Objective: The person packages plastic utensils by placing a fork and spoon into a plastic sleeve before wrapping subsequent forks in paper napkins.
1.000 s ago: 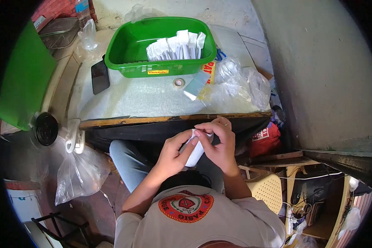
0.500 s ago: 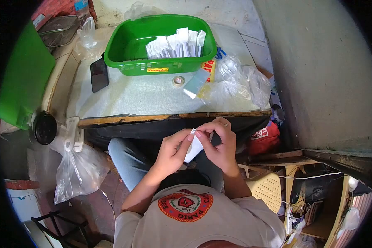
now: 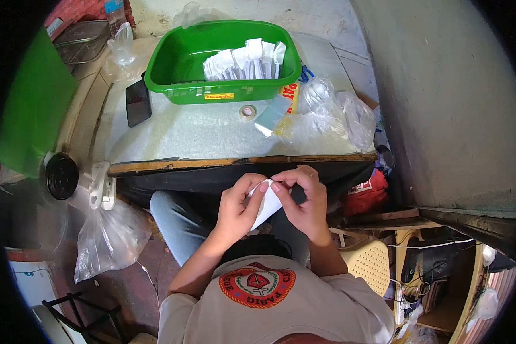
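Between my two hands, above my lap and just off the table's front edge, is a small white paper packet [image 3: 264,211]. My left hand [image 3: 238,202] pinches its upper left side between thumb and fingers. From the other side my right hand [image 3: 305,200] grips the top corner, thumb pressed near the tip. The fingers hide part of the packet's upper end. On the table, a green basin [image 3: 183,92] holds several white wrapped bundles [image 3: 246,62] leaning side by side at its right.
On the table [image 3: 195,132] lie a black phone [image 3: 137,103], a tape roll [image 3: 247,112], clear plastic sleeves [image 3: 272,114] and crumpled plastic bags [image 3: 321,123]. A clear bag [image 3: 112,243] hangs at the left. A beige plastic chair [image 3: 370,264] stands at right, beside a grey wall [image 3: 441,103].
The white packet has tilted and shows more of its face between my hands. Both hands have shifted only slightly, still pinching its top.
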Demonstrator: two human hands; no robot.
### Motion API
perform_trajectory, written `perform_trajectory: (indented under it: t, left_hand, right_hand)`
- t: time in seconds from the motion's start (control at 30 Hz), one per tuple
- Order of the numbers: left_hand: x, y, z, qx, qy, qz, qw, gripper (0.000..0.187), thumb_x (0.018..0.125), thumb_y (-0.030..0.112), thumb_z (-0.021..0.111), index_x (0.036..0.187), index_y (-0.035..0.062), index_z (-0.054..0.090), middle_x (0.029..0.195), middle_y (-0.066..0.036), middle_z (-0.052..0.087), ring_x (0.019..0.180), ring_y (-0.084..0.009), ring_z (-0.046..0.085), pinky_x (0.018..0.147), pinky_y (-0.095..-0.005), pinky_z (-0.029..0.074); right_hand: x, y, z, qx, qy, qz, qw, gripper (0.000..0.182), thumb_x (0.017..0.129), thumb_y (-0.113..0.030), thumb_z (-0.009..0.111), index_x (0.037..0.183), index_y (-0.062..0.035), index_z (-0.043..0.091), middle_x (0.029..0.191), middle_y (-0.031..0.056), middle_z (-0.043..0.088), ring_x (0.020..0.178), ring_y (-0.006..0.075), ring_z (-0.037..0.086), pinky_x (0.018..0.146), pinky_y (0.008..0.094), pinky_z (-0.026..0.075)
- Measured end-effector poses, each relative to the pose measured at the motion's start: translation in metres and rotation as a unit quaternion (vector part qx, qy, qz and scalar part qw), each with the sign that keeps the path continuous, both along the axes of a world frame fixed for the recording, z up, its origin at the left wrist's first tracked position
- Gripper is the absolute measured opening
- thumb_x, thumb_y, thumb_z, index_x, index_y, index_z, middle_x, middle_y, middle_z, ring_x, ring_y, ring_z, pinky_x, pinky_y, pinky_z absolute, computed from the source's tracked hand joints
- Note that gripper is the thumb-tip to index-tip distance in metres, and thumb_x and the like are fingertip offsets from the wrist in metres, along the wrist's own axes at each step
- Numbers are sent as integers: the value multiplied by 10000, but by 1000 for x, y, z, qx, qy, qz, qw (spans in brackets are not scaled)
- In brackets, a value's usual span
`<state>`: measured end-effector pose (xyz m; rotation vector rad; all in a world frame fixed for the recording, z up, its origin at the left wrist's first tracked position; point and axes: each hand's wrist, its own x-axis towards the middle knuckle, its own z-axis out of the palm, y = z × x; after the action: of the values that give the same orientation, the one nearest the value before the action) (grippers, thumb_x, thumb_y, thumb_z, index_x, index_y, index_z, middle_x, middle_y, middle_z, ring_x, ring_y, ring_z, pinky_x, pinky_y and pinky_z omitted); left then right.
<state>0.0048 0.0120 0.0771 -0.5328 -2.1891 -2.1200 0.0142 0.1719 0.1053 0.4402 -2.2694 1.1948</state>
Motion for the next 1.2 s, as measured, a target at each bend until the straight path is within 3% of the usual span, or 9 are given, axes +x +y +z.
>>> perform_trajectory:
  t: [0.2,0.37,0.47,0.7,0.8,0.87,0.97,1.03,1.2]
  left_hand:
    - [0,0,-1,7,14,31,999,112,953,100,588,966,-7,620,763,-75,668,667,-70,586,573,-239,459]
    - [-1,3,-6,1,46,39,998,111,950,100,595,959,-8,619,745,-71,664,665,-58,585,563,-225,454]
    - [0,3,-7,19,24,34,999,102,946,91,600,957,-9,618,751,-81,669,668,-59,592,571,-226,462]
    - [0,3,-9,3,46,34,998,75,918,57,626,961,-4,628,802,-107,691,690,-101,654,592,-243,488]
    - [0,2,-10,-3,66,40,997,82,912,56,632,970,-2,632,809,-117,692,700,-130,677,610,-249,498]
    - [0,0,-8,-1,62,38,997,87,910,57,634,975,-2,634,813,-121,692,706,-143,684,622,-252,503]
    - [0,-1,-4,-12,59,42,997,91,911,57,633,976,-6,633,820,-123,693,719,-141,684,630,-253,502]
    - [0,-1,-3,8,39,32,999,85,926,40,615,963,-36,618,808,-67,660,705,-54,565,630,-201,446]
    - [-5,0,-5,-2,67,36,997,80,913,56,630,960,-9,627,827,-111,670,728,-141,652,655,-258,495]
  right_hand:
    - [5,8,5,22,-40,-17,999,216,758,-70,770,945,-127,680,659,-15,602,619,145,533,783,320,411]
    - [8,4,4,-13,-59,-20,998,156,778,-55,766,912,-83,692,671,20,574,614,110,515,587,247,425]
    - [9,2,-1,-33,-56,-26,998,182,783,-85,767,944,-117,688,688,9,595,593,160,506,575,280,413]
    - [5,2,5,5,-103,-28,994,180,807,-109,747,981,-117,699,651,11,581,567,157,489,588,303,401]
    - [3,3,4,-9,-133,17,991,145,837,-94,730,978,-75,704,665,0,565,591,78,502,549,222,397]
    - [2,2,5,-51,-161,23,985,101,823,-111,728,908,-88,677,624,6,563,550,134,467,577,287,377]
    - [1,0,3,-86,-175,24,981,90,823,-86,719,871,-69,644,677,23,584,588,133,487,589,283,396]
    - [-2,-1,6,-75,-123,33,989,100,821,-49,713,870,-40,626,717,31,592,623,122,518,607,264,419]
    - [-5,-4,5,-79,-51,37,995,112,809,3,706,854,-8,605,775,60,610,687,136,573,661,264,464]
